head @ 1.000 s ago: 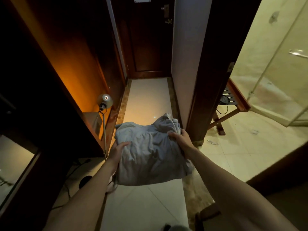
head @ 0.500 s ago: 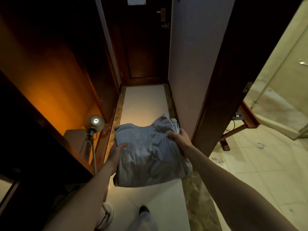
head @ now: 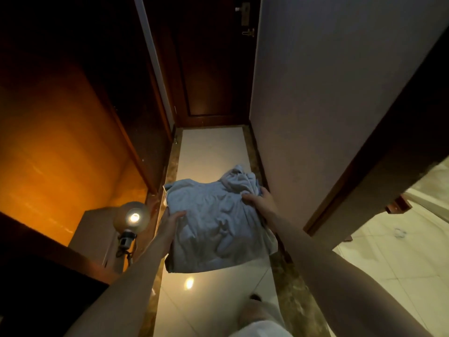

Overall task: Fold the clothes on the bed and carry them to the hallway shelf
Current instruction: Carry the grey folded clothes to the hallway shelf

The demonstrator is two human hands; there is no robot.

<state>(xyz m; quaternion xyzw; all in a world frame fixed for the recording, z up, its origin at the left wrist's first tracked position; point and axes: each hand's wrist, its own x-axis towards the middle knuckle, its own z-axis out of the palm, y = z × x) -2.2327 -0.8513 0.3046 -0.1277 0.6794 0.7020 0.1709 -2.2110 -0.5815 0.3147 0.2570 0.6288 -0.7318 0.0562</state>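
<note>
The folded clothes point(head: 216, 224), a pale grey-blue bundle of soft, creased cloth, are held in the air between both hands, above the pale tiled floor point(head: 211, 152) of a narrow hallway. The left hand point(head: 170, 221) grips the bundle's left edge near its middle, thumb lying on top of the cloth and the fingers hidden beneath it. The right hand point(head: 261, 199) grips the far right corner, where the cloth bunches up into loose folds; its thumb presses on top and the fingers curl round the bunched edge. The bundle thus lies between the two hands, stretching from the right hand back toward the person, its near edge hanging free above the floor. Both bare forearms reach in from the bottom of the view. To the left stands a dark wooden cabinet point(head: 73, 142), lit warm orange by a small round lamp point(head: 132, 217) on a thin stand just beside the left forearm. At the far end of the hallway is a dark wooden door point(head: 213, 64) with a metal latch. A plain wall point(head: 328, 93) runs along the right side, close to the right hand. A spot of lamp light reflects on the floor below the bundle. The person's leg point(head: 260, 319) shows at the bottom.
</note>
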